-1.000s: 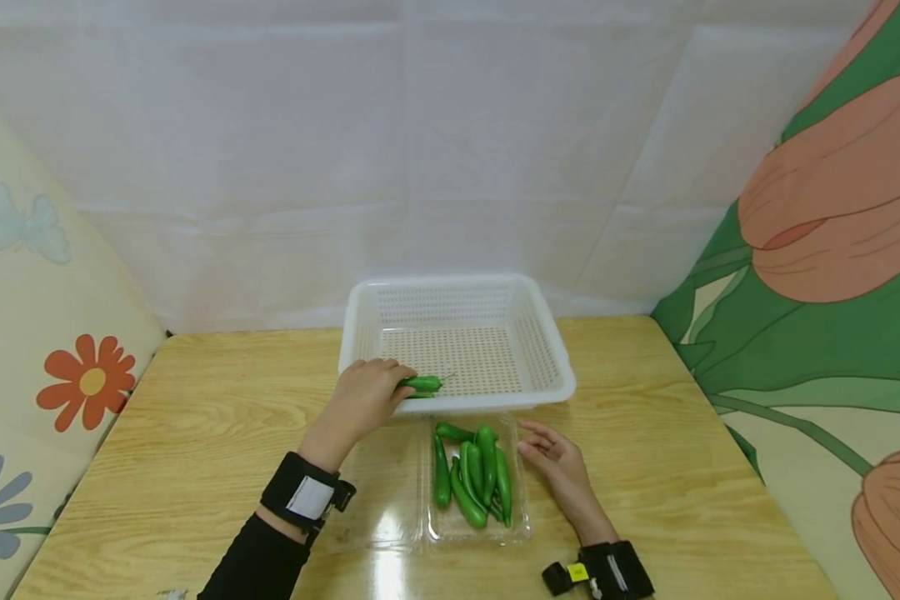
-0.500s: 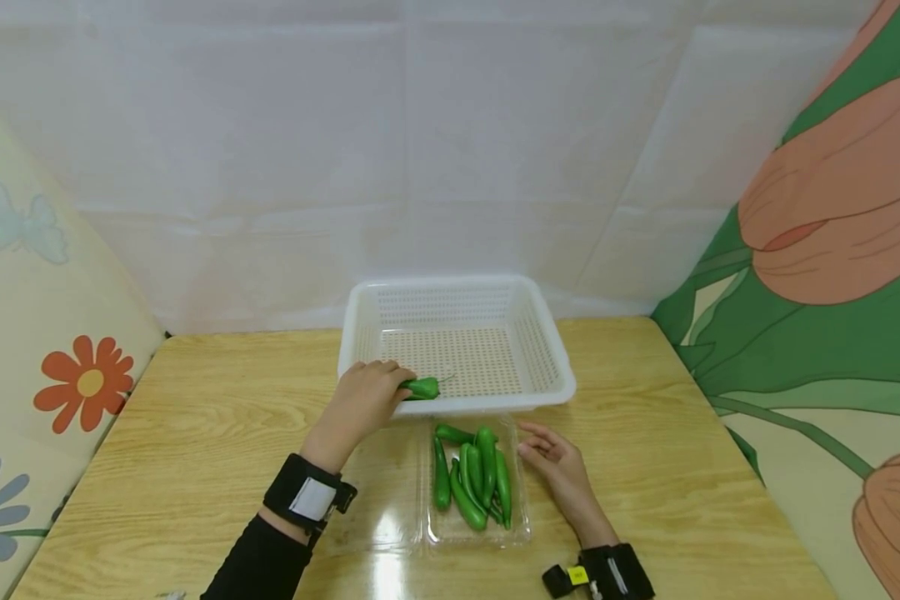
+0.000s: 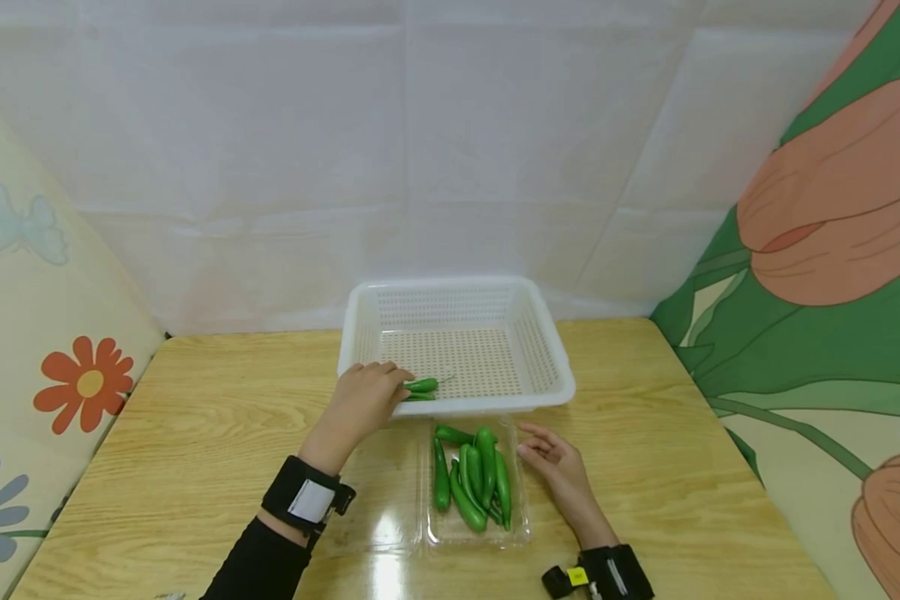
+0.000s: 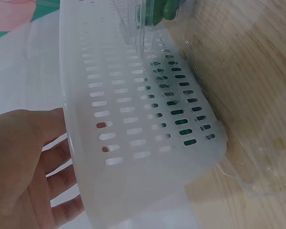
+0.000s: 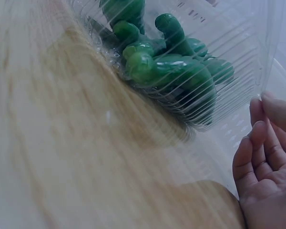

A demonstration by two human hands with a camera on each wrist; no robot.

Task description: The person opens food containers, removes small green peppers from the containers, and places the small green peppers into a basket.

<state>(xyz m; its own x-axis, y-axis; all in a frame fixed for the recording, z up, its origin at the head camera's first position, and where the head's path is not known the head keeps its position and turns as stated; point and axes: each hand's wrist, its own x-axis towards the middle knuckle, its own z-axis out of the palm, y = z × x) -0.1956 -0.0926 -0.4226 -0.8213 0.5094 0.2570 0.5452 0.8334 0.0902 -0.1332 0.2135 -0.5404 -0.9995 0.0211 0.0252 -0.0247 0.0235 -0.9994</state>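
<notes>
My left hand (image 3: pixel 363 396) reaches over the front left rim of a white perforated basket (image 3: pixel 555 358). Green chili peppers (image 3: pixel 423 385) lie in the basket right at its fingertips, stems pointing right. In the left wrist view the left fingers (image 4: pixel 62 181) go down behind the basket wall; their tips are hidden, so I cannot tell whether they grip a pepper. In front of the basket, a clear plastic box (image 3: pixel 520 533) holds several green chili peppers (image 3: pixel 487 462). My right hand (image 3: pixel 558 471) pinches its right rim between thumb and fingertips, as the right wrist view shows.
The box's clear lid (image 3: pixel 382 500) lies folded open to the left on the wooden table (image 3: pixel 690 467). A white cloth (image 3: pixel 285 167) hangs behind the basket. Printed panels (image 3: pixel 832 350) stand along both sides.
The pepper at my left fingertips turned over, looking thicker half a second ago and slim now. Both hands have stayed almost in place, and the peppers in the box have not moved.
</notes>
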